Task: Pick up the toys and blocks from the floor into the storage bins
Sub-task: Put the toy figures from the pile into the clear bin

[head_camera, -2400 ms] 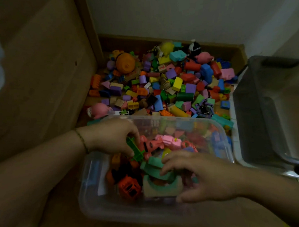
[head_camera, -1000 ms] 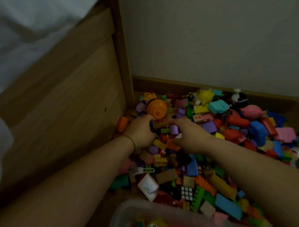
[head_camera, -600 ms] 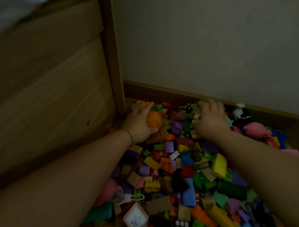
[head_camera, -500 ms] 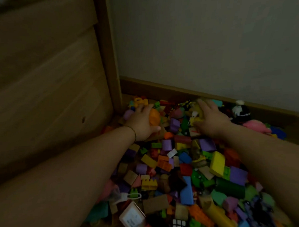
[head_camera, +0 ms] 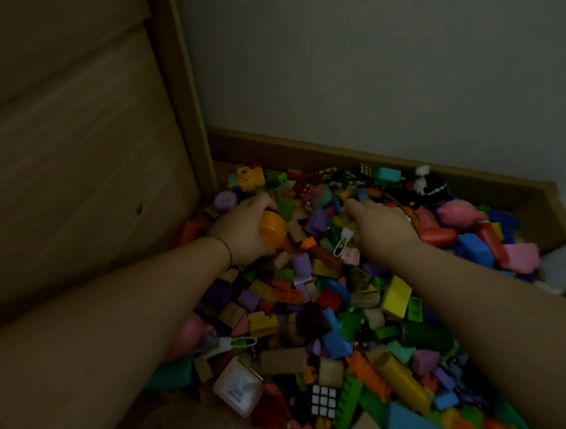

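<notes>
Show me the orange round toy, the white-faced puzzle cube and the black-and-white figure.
orange round toy (head_camera: pixel 275 231): head view, on its bare curved side.
white-faced puzzle cube (head_camera: pixel 323 401): head view, middle of its white-tiled face.
black-and-white figure (head_camera: pixel 431 185): head view, on its dark body, below the white top.

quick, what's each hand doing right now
left hand: holding the orange round toy
right hand: curled down into the toy pile; grasp cannot be told

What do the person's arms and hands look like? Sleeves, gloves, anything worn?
Left forearm and right forearm are bare, no sleeves in view. No gloves on left hand or right hand. A thin bracelet circles the left wrist. Too dim to rule out rings.
</notes>
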